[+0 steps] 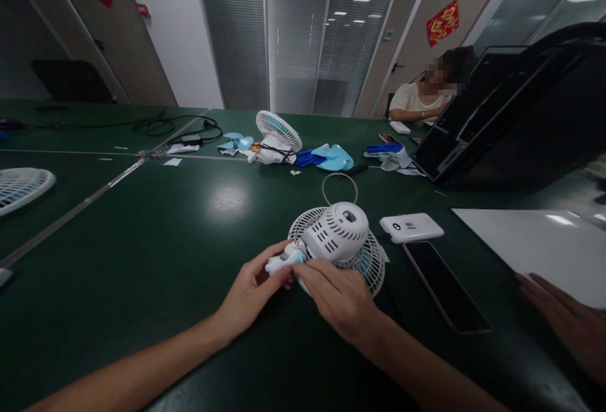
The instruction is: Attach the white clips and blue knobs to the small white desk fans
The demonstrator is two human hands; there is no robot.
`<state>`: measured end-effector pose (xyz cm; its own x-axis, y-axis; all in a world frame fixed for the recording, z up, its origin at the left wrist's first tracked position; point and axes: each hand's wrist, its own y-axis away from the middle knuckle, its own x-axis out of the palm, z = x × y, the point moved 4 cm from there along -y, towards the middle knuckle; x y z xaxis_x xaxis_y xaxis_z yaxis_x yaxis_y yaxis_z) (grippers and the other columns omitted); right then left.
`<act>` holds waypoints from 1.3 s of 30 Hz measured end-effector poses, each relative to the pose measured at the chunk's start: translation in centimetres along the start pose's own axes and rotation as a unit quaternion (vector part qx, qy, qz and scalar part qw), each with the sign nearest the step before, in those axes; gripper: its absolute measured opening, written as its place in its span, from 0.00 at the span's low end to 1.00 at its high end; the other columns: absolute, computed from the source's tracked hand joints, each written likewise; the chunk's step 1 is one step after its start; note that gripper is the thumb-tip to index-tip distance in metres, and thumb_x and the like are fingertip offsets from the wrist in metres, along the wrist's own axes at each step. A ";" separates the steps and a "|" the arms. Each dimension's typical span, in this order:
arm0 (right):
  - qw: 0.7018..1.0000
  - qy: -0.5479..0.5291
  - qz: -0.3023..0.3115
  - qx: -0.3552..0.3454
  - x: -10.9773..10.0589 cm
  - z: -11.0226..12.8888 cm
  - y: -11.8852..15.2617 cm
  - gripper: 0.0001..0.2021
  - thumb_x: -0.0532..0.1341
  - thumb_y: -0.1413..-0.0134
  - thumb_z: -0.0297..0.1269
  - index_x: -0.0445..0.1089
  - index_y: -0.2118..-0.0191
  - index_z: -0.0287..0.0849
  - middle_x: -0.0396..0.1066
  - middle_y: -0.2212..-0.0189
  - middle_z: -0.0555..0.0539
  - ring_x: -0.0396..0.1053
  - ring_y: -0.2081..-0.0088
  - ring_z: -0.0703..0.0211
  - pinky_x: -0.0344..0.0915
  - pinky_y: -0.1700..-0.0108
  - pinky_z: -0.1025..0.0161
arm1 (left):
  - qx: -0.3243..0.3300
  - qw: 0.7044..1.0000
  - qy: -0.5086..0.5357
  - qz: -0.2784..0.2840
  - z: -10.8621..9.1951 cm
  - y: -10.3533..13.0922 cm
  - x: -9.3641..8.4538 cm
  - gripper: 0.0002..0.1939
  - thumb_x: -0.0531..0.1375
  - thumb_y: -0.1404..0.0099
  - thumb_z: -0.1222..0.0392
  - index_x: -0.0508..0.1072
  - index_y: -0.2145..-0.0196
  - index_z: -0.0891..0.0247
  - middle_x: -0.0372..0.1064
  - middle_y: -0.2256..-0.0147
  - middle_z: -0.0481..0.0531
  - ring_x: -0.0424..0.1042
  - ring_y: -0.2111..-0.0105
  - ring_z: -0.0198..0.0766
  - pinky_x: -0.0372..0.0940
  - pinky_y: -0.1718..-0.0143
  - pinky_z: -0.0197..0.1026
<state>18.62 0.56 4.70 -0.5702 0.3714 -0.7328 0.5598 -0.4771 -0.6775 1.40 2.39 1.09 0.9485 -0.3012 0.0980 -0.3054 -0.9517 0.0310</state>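
Note:
A small white electric fan (334,235) lies face down on the green table, its vented motor housing uppermost and its round grille flat beneath. From the housing, a short white neck with a light blue part (296,257) points to the left. My left hand (253,289) is closed around this neck, thumb on the near side. Close beside it, my right hand (338,295) has its fingers pinched together at the light blue part and covers the grille's near edge. What lies under the right fingertips is hidden.
A phone (447,286) and a white device (411,228) lie right of the fan. Another person's hand (563,317) is by a white board (534,241). Behind are a second fan (279,134), blue blades (334,157), gloves (391,154) and a large black case (511,109). Someone sits beyond.

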 end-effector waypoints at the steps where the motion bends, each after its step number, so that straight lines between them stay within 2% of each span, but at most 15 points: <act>1: 1.000 -0.008 -0.008 -0.013 -0.2 -0.2 -0.1 0.12 0.58 0.34 0.26 0.71 0.48 0.38 0.77 0.59 0.46 0.75 0.63 0.64 0.67 0.70 0.66 | 0.001 1.000 -0.002 -0.004 -0.1 0.1 0.1 0.24 0.62 0.32 0.55 0.69 0.40 0.61 0.75 0.58 0.54 0.72 0.63 0.41 0.69 0.56 0.44; 7: 0.993 -0.064 -0.052 -0.083 -0.9 -0.7 -0.8 0.10 0.57 0.35 0.24 0.73 0.52 0.37 0.77 0.59 0.45 0.75 0.59 0.65 0.71 0.64 0.70 | 0.055 0.996 -0.019 -0.063 -1.0 2.0 0.3 0.21 0.66 0.34 0.55 0.72 0.44 0.59 0.75 0.56 0.53 0.74 0.60 0.43 0.70 0.52 0.45; 11: 0.991 -0.069 -0.067 -0.089 -0.9 -1.0 -1.0 0.09 0.58 0.36 0.25 0.73 0.54 0.36 0.76 0.57 0.43 0.75 0.56 0.65 0.73 0.59 0.71 | 0.047 0.997 0.025 -0.059 -0.8 2.3 -0.2 0.18 0.62 0.31 0.51 0.74 0.47 0.62 0.77 0.59 0.54 0.76 0.62 0.44 0.70 0.54 0.43; 13: 0.991 -0.071 -0.056 -0.099 -0.8 -1.3 -0.7 0.10 0.59 0.36 0.25 0.73 0.52 0.35 0.76 0.56 0.43 0.75 0.55 0.64 0.73 0.56 0.70 | 0.024 0.996 0.057 -0.062 -0.4 2.0 -0.6 0.18 0.59 0.29 0.51 0.75 0.47 0.63 0.78 0.60 0.55 0.76 0.63 0.43 0.70 0.56 0.43; 16: 0.990 -0.061 -0.018 -0.129 -0.5 -1.6 0.0 0.14 0.60 0.37 0.25 0.71 0.47 0.35 0.75 0.52 0.43 0.74 0.52 0.62 0.74 0.53 0.67 | 0.006 0.995 0.083 -0.054 0.1 1.5 -0.8 0.15 0.61 0.29 0.54 0.77 0.48 0.61 0.77 0.57 0.55 0.76 0.64 0.41 0.70 0.58 0.41; 22: 0.986 -0.043 0.012 -0.159 -0.4 -1.9 0.5 0.17 0.58 0.35 0.25 0.67 0.42 0.35 0.74 0.48 0.43 0.73 0.49 0.61 0.76 0.55 0.66 | 0.040 0.996 0.067 -0.034 -0.2 1.3 -0.7 0.14 0.63 0.31 0.57 0.79 0.49 0.59 0.71 0.49 0.56 0.74 0.64 0.39 0.72 0.58 0.43; 29: 0.992 -0.061 -0.031 -0.103 -0.1 -1.4 0.6 0.18 0.61 0.38 0.25 0.69 0.43 0.36 0.76 0.52 0.43 0.75 0.52 0.61 0.76 0.54 0.66 | 0.067 0.996 0.050 -0.034 -0.8 1.7 -0.3 0.18 0.68 0.37 0.59 0.79 0.49 0.58 0.69 0.54 0.54 0.74 0.57 0.42 0.70 0.52 0.45; 32: 0.995 -0.062 -0.052 -0.061 -0.1 -1.0 0.3 0.16 0.63 0.39 0.26 0.70 0.45 0.37 0.77 0.56 0.44 0.76 0.57 0.62 0.77 0.58 0.67 | 0.072 0.996 0.037 -0.039 -0.7 1.9 -0.2 0.20 0.69 0.38 0.59 0.78 0.48 0.58 0.68 0.54 0.55 0.73 0.56 0.44 0.71 0.52 0.47; 36: 0.995 -0.061 -0.069 -0.024 -0.1 -0.5 -0.3 0.11 0.62 0.37 0.28 0.73 0.50 0.36 0.78 0.64 0.46 0.76 0.66 0.64 0.74 0.66 0.69 | 0.075 0.996 0.015 -0.040 -0.5 2.0 -0.1 0.20 0.69 0.38 0.59 0.78 0.48 0.57 0.67 0.55 0.54 0.73 0.57 0.42 0.71 0.54 0.46; 39: 0.992 -0.100 -0.065 0.042 0.3 -0.5 -0.5 0.07 0.59 0.33 0.31 0.73 0.55 0.38 0.77 0.69 0.48 0.75 0.69 0.65 0.71 0.68 0.69 | 0.076 0.996 0.005 -0.042 -0.5 2.1 -0.1 0.20 0.69 0.38 0.59 0.78 0.48 0.57 0.67 0.55 0.53 0.73 0.57 0.42 0.70 0.54 0.44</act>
<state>18.51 1.33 4.76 -0.7468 0.2716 -0.6070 0.4275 -0.5031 -0.7511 0.65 0.44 1.63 0.9693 -0.2193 0.1116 -0.2070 -0.9719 -0.1122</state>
